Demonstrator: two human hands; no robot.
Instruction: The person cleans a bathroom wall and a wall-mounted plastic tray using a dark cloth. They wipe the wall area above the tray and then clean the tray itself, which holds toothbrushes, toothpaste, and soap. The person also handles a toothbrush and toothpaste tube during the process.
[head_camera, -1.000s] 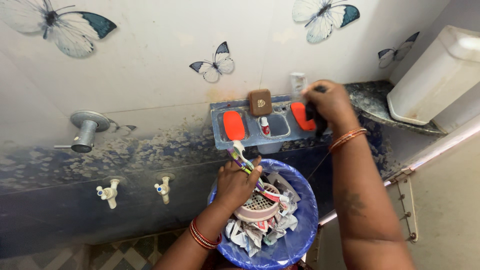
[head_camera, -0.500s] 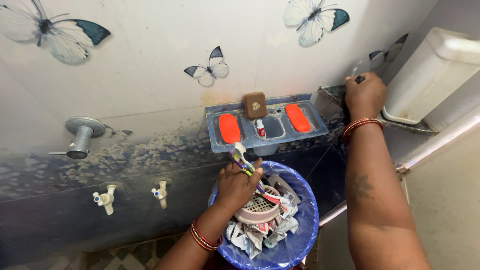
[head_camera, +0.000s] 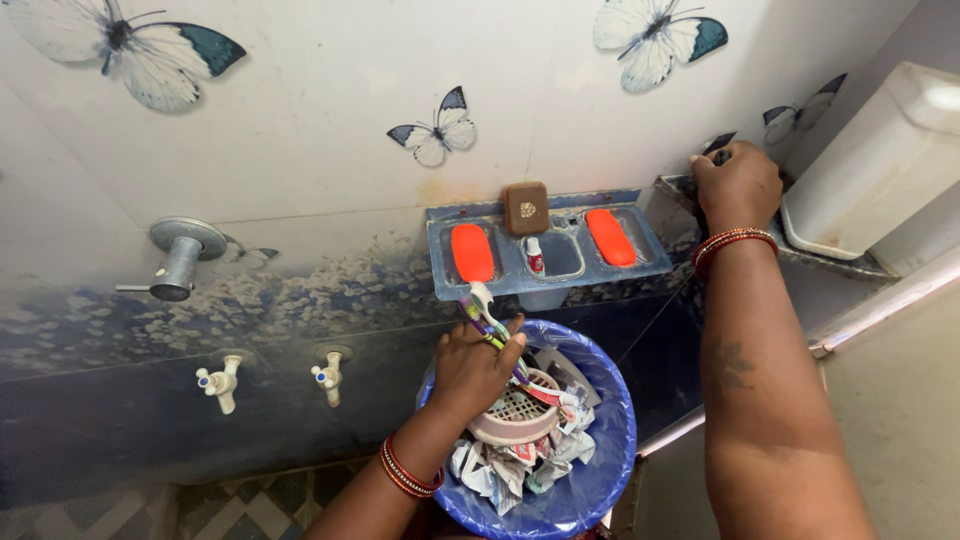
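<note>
My left hand is curled closed, fingers wrapped around a bundle of toothbrushes; the thumb presses against the handles on the right side. The brush heads stick up and to the left out of the fist, ending just below the soap tray. Red and gold bangles sit on that wrist. The fist hovers directly over a blue bin, which holds a pink perforated strainer and crumpled paper scraps. I cannot tell whether the hand touches the strainer.

My right hand reaches up to the dark stone shelf in the corner, fingers bent and pressed together over a small dark object that shows only at the fingertips; I cannot tell what it is. Bangles circle that wrist too. Just to the right of the hand sits a white cistern.

Between the two hands, a blue wall-mounted soap tray carries two orange soap bars, a small tube in the middle compartment, and a brown square hook above it. Two white taps and a metal valve are on the wall well to the left.
</note>
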